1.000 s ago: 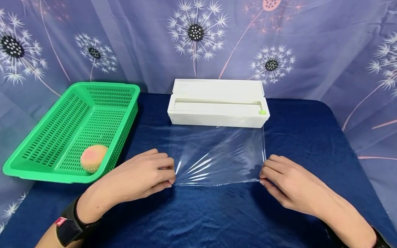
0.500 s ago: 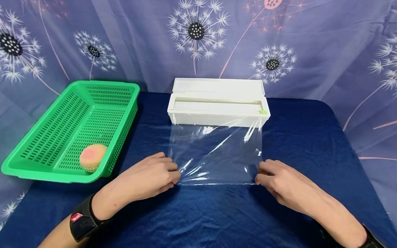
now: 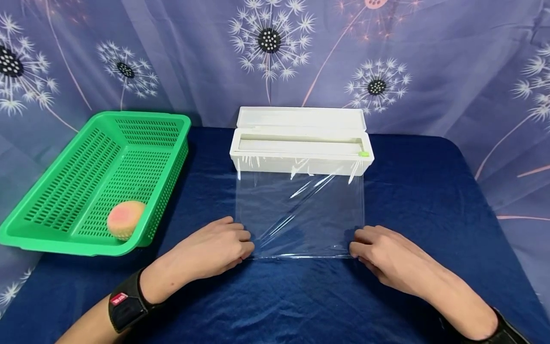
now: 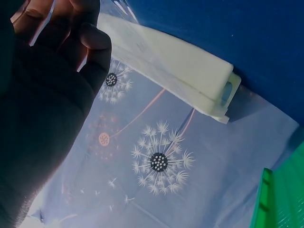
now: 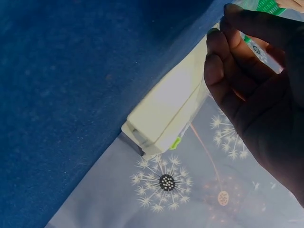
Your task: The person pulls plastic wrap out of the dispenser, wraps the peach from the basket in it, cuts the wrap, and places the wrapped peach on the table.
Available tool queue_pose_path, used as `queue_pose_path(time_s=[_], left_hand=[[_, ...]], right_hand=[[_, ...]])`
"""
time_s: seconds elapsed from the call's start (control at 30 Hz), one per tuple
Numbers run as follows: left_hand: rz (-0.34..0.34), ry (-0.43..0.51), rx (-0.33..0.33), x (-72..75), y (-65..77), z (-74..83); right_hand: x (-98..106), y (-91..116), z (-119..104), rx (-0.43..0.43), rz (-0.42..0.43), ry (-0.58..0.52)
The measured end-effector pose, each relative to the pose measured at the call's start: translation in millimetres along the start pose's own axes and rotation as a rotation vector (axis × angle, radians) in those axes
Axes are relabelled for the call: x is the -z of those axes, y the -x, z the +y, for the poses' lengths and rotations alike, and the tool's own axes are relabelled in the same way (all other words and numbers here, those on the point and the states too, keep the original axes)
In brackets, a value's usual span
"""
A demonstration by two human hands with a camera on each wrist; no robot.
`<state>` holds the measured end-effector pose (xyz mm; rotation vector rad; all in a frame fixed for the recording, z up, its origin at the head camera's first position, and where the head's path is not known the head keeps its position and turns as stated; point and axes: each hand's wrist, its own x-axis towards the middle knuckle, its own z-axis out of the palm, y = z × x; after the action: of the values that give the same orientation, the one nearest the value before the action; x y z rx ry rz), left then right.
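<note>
Left forearm (image 3: 90, 320) and right forearm (image 3: 464, 306) reach in from the bottom corners, angled inward. Left hand (image 3: 216, 248) and right hand (image 3: 388, 258) point toward each other, well apart, about level, backs up. Right thumb (image 5: 261, 21) pinches against a fingertip, remaining fingers (image 5: 214, 71) curled. Left fingers (image 4: 97, 38) also curled; palm dark, some tips cut off in its wrist view.

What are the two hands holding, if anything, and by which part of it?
Clear plastic film, pinched at its near edge: the left hand holds its left corner, the right hand its right corner.
</note>
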<state>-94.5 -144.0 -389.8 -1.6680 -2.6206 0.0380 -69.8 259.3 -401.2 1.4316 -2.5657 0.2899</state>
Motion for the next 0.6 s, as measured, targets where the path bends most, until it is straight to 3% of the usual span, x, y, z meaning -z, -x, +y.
queue_pose_path(time_s=[0.6], left_hand=[[-0.076,0.055,0.051,-1.3,0.1,-1.7]], right_hand=[[-9.5,1.8,4.6,0.006,0.015,-0.013]])
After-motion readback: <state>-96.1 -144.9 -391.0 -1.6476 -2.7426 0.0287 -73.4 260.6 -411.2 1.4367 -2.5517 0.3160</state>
